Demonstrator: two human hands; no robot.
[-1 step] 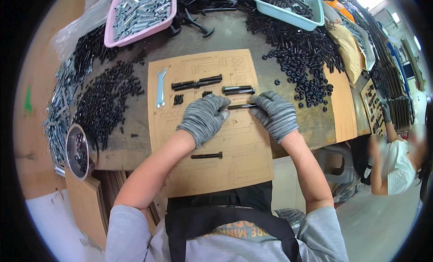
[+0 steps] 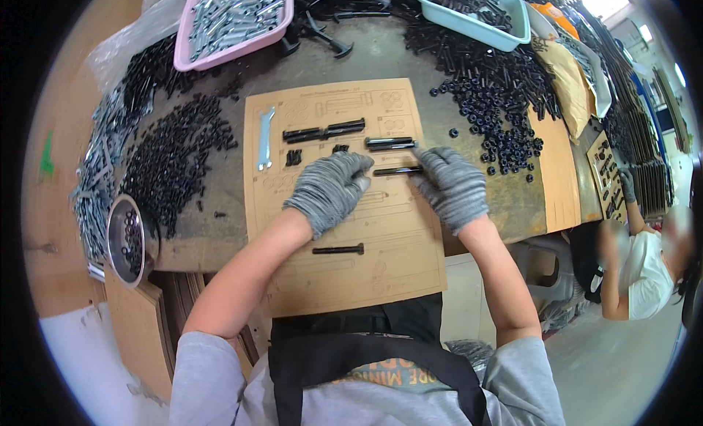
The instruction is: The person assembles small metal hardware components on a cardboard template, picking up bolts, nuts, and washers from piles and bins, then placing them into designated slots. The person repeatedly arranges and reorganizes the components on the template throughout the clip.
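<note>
From where I stand, the single black rod (image 2: 395, 171) lies on the brown printed sheet (image 2: 307, 294), just below the paired black rods (image 2: 389, 143), its long axis running sideways between the gloves and rising slightly toward the right. The right hand (image 2: 452, 190) is the nearer: its fingertips are at the rod's right end, while the left hand (image 2: 328, 194) is just beside the other end, apparently apart from it. The left fingers are bent and close together, though I cannot tell whether the thumb meets them; the right ones curl inward, either pinching the rod or merely covering it, I cannot say which. That right end is hidden (there may be a head under the glove). The left glove partly hides some small black pieces (image 2: 340, 148), and the faint printing is hard to make out
</note>
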